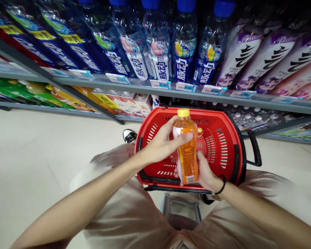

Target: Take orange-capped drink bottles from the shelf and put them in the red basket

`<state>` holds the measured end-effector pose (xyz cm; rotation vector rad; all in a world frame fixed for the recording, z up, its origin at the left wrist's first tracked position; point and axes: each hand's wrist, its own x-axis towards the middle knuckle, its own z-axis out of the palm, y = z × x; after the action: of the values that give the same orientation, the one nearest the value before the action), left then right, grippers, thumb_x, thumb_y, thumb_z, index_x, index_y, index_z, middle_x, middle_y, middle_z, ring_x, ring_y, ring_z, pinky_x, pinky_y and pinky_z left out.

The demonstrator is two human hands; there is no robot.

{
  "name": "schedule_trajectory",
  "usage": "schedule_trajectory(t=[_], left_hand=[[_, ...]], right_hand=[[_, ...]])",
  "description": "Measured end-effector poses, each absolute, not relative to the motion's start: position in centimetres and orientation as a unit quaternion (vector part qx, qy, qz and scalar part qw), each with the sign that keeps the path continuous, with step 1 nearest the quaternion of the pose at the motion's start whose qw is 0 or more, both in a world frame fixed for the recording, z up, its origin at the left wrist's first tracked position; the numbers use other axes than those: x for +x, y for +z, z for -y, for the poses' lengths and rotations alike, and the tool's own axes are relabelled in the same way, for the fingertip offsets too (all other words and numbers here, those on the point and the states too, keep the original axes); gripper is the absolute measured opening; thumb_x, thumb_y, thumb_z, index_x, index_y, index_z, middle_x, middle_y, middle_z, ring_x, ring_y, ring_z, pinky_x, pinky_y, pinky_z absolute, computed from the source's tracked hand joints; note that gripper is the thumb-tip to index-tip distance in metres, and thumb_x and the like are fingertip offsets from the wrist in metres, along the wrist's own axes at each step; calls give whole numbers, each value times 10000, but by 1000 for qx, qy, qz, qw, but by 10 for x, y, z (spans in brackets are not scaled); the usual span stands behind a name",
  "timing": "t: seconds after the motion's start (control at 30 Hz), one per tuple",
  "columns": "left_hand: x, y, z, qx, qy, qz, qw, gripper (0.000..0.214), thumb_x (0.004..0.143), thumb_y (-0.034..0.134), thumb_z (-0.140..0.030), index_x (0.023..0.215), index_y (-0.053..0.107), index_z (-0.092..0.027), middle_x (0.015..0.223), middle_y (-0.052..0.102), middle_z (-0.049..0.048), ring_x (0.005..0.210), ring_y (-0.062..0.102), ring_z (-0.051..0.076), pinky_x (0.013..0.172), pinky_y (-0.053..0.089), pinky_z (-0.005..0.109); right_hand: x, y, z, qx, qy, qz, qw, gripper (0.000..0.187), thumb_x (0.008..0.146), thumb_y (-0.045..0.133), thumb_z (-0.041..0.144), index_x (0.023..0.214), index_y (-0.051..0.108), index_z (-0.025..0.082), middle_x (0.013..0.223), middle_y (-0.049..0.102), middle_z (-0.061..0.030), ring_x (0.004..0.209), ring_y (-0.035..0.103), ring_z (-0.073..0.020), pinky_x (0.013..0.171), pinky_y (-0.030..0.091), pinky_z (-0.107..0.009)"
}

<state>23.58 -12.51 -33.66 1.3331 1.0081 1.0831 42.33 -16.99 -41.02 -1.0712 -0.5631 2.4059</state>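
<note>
The left hand [162, 143] wraps its grip around the upper part of an orange drink bottle [187, 150], fingers curled over the label just under the neck. The right hand [204, 169] closes its grip on the bottle's lower end, cupping it from beneath, with a dark band [222, 185] around that wrist. Both hands hold the bottle together; it stands nearly upright, its yellow cap [183, 112] on top, and hangs above the open red shopping basket [223, 121]. A second small orange-capped bottle [200, 131] shows inside the basket, just behind the held one. The basket has slotted walls and a black handle [254, 147] folded out at its right side, and it sits on a grey metal frame [181, 207] between the person's knees. Beyond it, a shelf [171, 86] carries a row of blue-capped drink bottles [184, 45], with purple-labelled bottles [269, 58] to the right and price tags along the edge. A lower shelf holds drink cartons [124, 103].
</note>
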Motion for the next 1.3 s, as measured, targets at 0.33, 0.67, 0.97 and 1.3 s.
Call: schedule_trajectory(t=[0.33, 0.67, 0.97, 1.3], left_hand=[[227, -331, 141, 755, 425, -344, 362, 781, 772, 880, -453, 1405, 514, -177, 1335, 676, 148, 1128, 698, 300, 1004, 552, 369], [233, -337, 146, 769, 391, -406, 301, 784, 745, 893, -499, 1331, 474, -189, 1228, 706, 90, 1023, 731, 239, 938, 590, 332], [219, -335, 134, 776, 310, -438, 332, 591, 820, 820, -476, 1241, 556, -155, 1067, 732, 66, 876, 716, 213, 763, 573, 305], [205, -343, 119, 686, 325, -438, 482, 473, 774, 851, -361, 1158, 669, -153, 1096, 743, 83, 944, 730, 226, 857, 621, 318]], right_hand=[[428, -422, 169, -365, 863, 273, 217, 680, 792, 573, 796, 941, 679, 141, 820, 707, -129, 826, 706, -279, 648, 619, -394], [426, -444, 165, -414, 826, 288, 251, 557, 893, 536, 666, 1070, 662, 154, 864, 712, -100, 800, 695, -251, 680, 616, -405], [417, -431, 161, -467, 831, 254, 161, 654, 1022, 195, 632, 972, 616, 135, 608, 622, -68, 473, 579, -172, 437, 516, -273], [410, -428, 172, -462, 837, 249, 154, 546, 1078, 149, 489, 993, 571, 154, 654, 632, -31, 471, 598, -167, 411, 546, -293]])
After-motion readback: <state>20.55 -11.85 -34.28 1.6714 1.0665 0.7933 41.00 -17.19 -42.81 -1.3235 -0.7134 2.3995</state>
